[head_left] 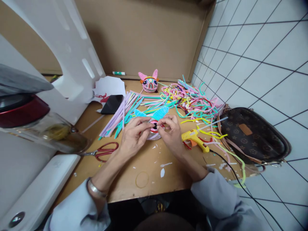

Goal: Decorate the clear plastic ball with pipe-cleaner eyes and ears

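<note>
Close in front of me is a pipe-cleaner animal head (160, 114) with two fuzzy blue ears and a pink and black front. My left hand (136, 132) has its thumb and forefinger closed on the left side of it. From the right, my right hand (170, 129) pinches at its front, beside a small black part (155, 126); fingers hide much of this spot. Behind stands a finished-looking pink pipe-cleaner animal head (149, 82) with upright ears. A yellow hot glue gun (196, 138) lies just right of my right hand.
Straight pipe cleaners (122, 112) lie in a bundle at left, a tangled heap (192, 99) at back right. Red-handled scissors (107, 151), a black phone (112, 104), a glass jug (57, 131) and a brown handbag (252, 133) surround the work. The glue gun's cord (237, 176) runs off the right edge.
</note>
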Tool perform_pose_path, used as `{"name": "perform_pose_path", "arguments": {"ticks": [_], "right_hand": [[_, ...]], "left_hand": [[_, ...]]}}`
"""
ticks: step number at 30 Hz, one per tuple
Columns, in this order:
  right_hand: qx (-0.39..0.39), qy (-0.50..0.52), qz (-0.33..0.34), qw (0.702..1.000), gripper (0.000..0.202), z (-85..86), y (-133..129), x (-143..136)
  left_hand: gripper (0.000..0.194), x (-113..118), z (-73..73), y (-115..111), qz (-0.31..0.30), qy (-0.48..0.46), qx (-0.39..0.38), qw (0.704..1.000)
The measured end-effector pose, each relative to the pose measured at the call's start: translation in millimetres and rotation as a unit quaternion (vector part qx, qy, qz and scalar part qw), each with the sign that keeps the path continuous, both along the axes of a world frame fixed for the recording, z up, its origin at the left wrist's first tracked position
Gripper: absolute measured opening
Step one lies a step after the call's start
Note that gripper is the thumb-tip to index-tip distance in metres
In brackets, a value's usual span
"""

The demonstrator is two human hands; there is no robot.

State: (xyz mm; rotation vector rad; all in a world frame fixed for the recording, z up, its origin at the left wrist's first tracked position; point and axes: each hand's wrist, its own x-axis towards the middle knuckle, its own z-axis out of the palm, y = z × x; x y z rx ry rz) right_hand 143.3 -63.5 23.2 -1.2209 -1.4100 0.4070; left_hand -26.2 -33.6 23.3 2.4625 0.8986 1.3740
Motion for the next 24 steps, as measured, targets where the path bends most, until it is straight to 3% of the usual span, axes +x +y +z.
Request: {"name": "perform_pose_path", "arguments": {"ticks": [11, 17, 24], "right_hand": [[-0.003, 0.018, 0.011, 1.000, 0.019, -2.7, 2.3, -0.4], [-0.034, 0.008, -0.003, 0.999, 0.006, 1.8, 0.8, -0.4], [-0.049, 0.021, 0.006, 0.999, 0.005, 0.8, 3.1, 2.0]], "left_hand": [[0.025, -0.9, 1.2, -0.1, -0.003, -0.002, -0.029, 1.000], [0.025, -0.5, 3.2, -1.0, 0.000, 0.001, -0.050, 0.999], [0.021, 1.8, 4.0, -2.5, 0.001, -0.009, -0.054, 0.998]]}}
